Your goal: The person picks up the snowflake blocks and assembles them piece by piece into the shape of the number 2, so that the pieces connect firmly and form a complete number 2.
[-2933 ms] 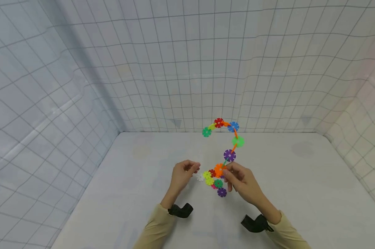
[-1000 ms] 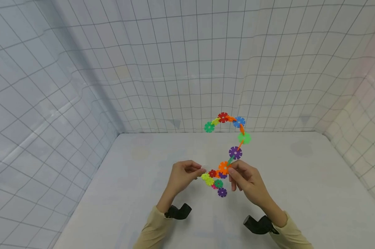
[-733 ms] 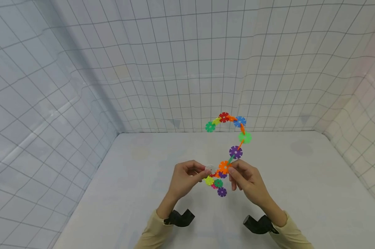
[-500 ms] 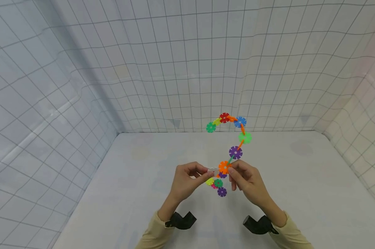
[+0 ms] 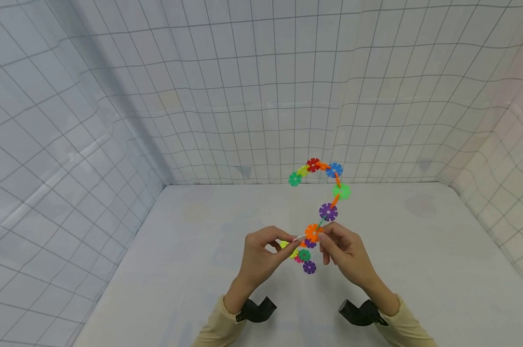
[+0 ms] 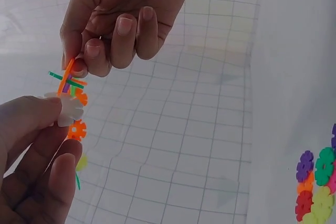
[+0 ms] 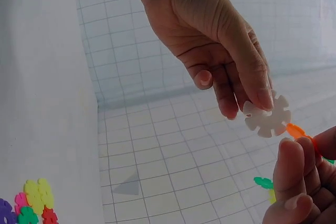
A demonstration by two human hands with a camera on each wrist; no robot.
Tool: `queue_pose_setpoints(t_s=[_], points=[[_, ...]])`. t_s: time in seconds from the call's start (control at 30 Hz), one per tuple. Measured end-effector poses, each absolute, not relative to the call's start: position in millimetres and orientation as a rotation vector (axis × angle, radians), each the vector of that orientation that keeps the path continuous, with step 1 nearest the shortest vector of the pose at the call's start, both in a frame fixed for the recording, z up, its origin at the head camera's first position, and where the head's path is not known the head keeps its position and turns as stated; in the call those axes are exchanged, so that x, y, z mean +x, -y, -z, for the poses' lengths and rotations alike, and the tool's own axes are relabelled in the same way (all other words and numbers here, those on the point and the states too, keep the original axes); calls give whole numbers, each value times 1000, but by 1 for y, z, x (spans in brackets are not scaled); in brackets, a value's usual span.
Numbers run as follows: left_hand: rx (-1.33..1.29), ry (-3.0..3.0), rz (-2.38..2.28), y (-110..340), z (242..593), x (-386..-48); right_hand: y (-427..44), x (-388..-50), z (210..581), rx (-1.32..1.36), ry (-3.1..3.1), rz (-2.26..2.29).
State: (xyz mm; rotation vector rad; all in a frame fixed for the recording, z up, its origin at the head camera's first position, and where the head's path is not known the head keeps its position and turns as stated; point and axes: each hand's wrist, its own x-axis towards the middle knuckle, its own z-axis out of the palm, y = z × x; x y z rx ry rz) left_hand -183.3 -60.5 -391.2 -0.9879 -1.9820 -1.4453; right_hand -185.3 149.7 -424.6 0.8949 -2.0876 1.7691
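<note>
My left hand (image 5: 264, 253) pinches a white notched snowflake disc (image 7: 266, 115) between thumb and fingers. The disc is turned edge-on in the head view, and its rim meets the orange disc (image 5: 312, 233) at the near end of a chain. Whether its slot is engaged there I cannot tell. My right hand (image 5: 345, 250) pinches that orange disc. From it the chain curves up and away to the left, through a purple disc (image 5: 328, 212), a light green disc (image 5: 341, 192), a blue disc (image 5: 334, 169) and a red disc (image 5: 313, 165), ending at a green disc (image 5: 294, 179).
Below the hands lies a small pile of loose discs on the white table (image 5: 192, 270), among them a purple one (image 5: 309, 267), a green one (image 5: 304, 255) and yellow ones partly hidden by the left hand. Grid-patterned curtains (image 5: 261, 96) enclose the back and sides.
My left hand picked the white disc up from beside the pile, brought it right to the orange disc and turned it edge-on. My right hand holding the chain shifted slightly right, then stayed nearly still.
</note>
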Motion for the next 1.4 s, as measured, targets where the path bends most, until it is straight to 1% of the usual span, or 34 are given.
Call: queue_pose_setpoints(t_s=[0.3, 0.5, 0.77, 0.93, 1.07, 1.27, 1.4], points=[[-1009, 1959, 1361, 62, 419, -195, -147, -184, 424, 848, 2084, -1768], [-1025, 1907, 1276, 57, 422, -193, -142, -182, 424, 817, 2069, -1750], [-1005, 1861, 1137, 53, 425, -191, -133, -168, 397, 810, 2094, -1678], [-1020, 1844, 1077, 50, 427, -189, -129, -163, 391, 814, 2094, -1644], [-1032, 1821, 1073, 47, 429, -189, -128, -165, 395, 798, 2084, -1639], [-1083, 1751, 1158, 44, 434, -190, -137, -176, 419, 789, 2117, -1722], [-1092, 1737, 1180, 43, 436, -191, -141, -180, 424, 790, 2142, -1781]])
